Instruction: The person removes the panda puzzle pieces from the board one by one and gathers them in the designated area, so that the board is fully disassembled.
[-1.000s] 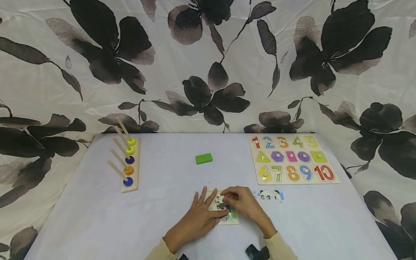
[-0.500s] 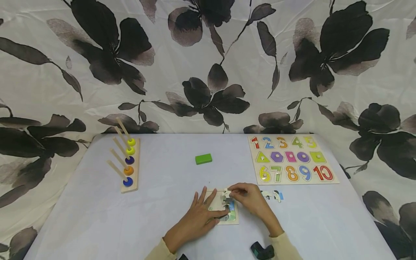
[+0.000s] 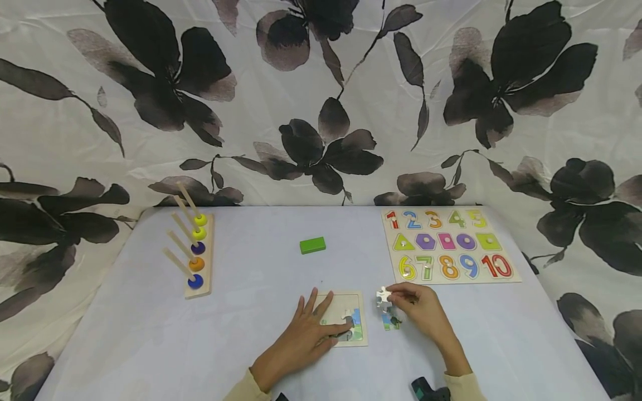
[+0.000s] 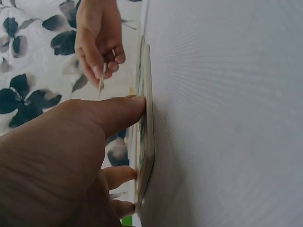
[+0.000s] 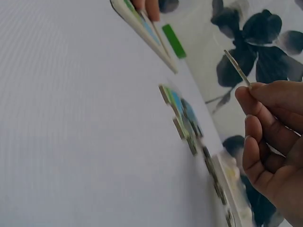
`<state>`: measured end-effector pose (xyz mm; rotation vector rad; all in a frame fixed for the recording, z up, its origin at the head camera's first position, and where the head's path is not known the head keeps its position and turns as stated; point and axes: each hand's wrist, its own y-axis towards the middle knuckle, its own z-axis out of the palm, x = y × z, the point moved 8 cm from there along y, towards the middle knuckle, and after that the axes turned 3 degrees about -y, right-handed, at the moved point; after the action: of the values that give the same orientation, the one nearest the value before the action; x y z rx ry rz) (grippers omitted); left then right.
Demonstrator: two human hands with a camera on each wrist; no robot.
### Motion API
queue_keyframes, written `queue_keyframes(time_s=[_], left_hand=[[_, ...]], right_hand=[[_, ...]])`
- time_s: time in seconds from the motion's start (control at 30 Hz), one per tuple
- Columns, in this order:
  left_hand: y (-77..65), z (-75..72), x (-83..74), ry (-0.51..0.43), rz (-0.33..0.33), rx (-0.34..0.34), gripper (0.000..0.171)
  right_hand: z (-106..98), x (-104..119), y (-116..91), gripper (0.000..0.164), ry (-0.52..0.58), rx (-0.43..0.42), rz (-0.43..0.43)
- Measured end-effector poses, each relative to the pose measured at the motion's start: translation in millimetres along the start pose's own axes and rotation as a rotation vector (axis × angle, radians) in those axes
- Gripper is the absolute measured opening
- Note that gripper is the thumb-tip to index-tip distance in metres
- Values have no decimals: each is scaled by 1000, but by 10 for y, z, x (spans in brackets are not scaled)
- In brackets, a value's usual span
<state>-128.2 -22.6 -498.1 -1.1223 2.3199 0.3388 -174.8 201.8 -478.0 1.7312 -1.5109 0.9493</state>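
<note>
My left hand (image 3: 303, 337) lies with spread fingers on a small wooden jigsaw board (image 3: 353, 299), pressing it to the table; in the left wrist view the thumb (image 4: 125, 111) rests on its face. Part of a picture, blue, green and grey, shows in the board near that thumb; the rest of the tray looks bare or is covered by the hand. To the right, my right hand (image 3: 428, 314) pinches a jigsaw piece (image 3: 383, 298) between thumb and fingertips, raised above the table in the right wrist view. Loose jigsaw pieces (image 3: 389, 322) lie beneath and beside it, some hidden by that hand.
A number-and-shape board (image 3: 453, 234) lies at the back right. The green block (image 3: 312, 245) sits behind the jigsaw board. At left stands a wooden peg stand (image 3: 208, 250) with coloured rings. A floral cloth (image 3: 321, 83) hangs behind the white table.
My right hand has lifted the jigsaw piece off the board and carried it right, over the loose pieces. More of the tray is now uncovered. The left hand has stayed in place.
</note>
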Motion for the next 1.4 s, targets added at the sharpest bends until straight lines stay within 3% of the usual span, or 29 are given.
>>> queue_keyframes(time_s=[0.53, 0.93, 1.4], left_hand=[[-5, 8, 28, -17, -10, -2, 36], [-3, 25, 49, -18, -29, 10, 37], [4, 24, 54, -20, -29, 7, 37]], right_hand=[[-311, -311, -210, 18, -85, -34, 107], [-306, -439, -271, 11, -133, 30, 132], [-288, -434, -270, 10, -215, 50, 136]])
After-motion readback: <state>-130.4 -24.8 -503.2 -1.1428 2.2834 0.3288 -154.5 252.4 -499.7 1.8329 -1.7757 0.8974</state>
